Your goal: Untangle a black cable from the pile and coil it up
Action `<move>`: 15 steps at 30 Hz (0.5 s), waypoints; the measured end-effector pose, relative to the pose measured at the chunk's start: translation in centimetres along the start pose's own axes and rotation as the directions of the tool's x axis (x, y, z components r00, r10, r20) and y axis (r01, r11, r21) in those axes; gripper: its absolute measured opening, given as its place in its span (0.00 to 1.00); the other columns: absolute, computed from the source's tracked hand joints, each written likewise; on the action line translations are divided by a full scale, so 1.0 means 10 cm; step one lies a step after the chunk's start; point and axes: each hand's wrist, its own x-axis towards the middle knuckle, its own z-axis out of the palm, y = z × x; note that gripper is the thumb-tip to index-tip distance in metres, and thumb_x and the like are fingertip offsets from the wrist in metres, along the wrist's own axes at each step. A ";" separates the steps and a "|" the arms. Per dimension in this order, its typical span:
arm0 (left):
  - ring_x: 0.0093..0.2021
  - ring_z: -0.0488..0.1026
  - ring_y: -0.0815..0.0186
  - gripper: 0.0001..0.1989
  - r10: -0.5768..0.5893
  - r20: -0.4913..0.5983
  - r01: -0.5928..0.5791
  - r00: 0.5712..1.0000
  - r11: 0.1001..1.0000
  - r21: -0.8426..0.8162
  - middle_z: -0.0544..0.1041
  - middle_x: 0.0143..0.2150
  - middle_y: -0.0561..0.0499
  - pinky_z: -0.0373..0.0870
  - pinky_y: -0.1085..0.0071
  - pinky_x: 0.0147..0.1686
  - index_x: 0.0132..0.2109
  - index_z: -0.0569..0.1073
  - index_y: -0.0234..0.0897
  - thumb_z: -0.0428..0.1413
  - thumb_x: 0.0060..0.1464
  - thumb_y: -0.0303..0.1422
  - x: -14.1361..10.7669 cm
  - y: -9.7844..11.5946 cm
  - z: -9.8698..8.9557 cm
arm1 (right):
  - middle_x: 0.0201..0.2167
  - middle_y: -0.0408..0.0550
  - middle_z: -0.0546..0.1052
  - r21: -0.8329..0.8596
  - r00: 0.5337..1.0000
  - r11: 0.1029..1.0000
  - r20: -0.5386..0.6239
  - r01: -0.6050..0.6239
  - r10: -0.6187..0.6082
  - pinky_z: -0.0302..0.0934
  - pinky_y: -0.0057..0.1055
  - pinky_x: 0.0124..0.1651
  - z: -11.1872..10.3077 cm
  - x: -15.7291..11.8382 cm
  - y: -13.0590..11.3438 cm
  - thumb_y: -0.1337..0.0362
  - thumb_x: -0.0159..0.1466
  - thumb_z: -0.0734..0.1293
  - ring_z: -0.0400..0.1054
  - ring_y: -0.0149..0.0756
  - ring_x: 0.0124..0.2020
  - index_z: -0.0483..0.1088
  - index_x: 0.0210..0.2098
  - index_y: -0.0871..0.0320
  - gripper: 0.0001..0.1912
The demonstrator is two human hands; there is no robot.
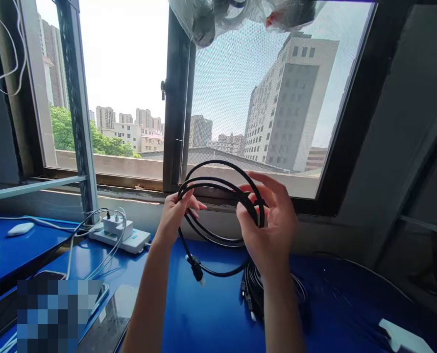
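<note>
A black cable (218, 180) hangs in several loose loops between my two hands, above the blue table. My left hand (182, 208) pinches the loops at their left side, thumb against the cable. On the right side, my right hand (268, 215) has its fingers curled round the loops, with the thumb in front. A black connector (195, 268) dangles from the lower left of the coil, its tip pale. Beneath my right hand and wrist lies another bundle of dark cables (253, 284) on the table, partly hidden by my forearm.
A white power strip (132, 240) with plugs and white cords stands at the left of the blue table (204, 314). Nearby are a dark flat device (111, 323) and a white mouse (20, 229). A white object (404, 336) lies at the lower right. Plastic bags (236, 17) hang above.
</note>
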 end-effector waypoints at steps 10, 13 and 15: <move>0.16 0.51 0.73 0.21 0.384 -0.324 -0.110 0.864 0.774 0.624 0.53 0.09 0.57 0.50 0.73 0.20 0.11 0.55 0.39 0.51 0.46 0.38 -0.16 0.26 0.04 | 0.51 0.50 0.71 -0.163 0.978 0.984 0.179 -0.073 0.103 0.59 0.43 0.54 0.11 0.00 0.19 0.63 0.55 0.66 0.65 0.40 0.52 0.65 0.52 0.55 0.25; 0.19 0.46 0.73 0.22 0.448 -0.305 -0.111 0.841 0.692 0.713 0.48 0.13 0.58 0.47 0.73 0.21 0.12 0.56 0.38 0.50 0.48 0.40 -0.23 0.33 0.17 | 0.46 0.49 0.75 -0.132 0.970 0.985 0.202 -0.113 0.138 0.58 0.44 0.54 0.19 -0.01 0.20 0.63 0.55 0.65 0.67 0.40 0.49 0.68 0.48 0.56 0.20; 0.19 0.46 0.73 0.21 0.451 -0.330 -0.098 0.829 0.699 0.708 0.47 0.14 0.58 0.47 0.73 0.21 0.13 0.57 0.37 0.50 0.48 0.40 -0.25 0.35 0.24 | 0.36 0.48 0.78 -0.130 0.970 0.981 0.182 -0.142 0.164 0.63 0.41 0.48 0.19 0.00 0.21 0.62 0.55 0.65 0.71 0.39 0.39 0.72 0.39 0.58 0.13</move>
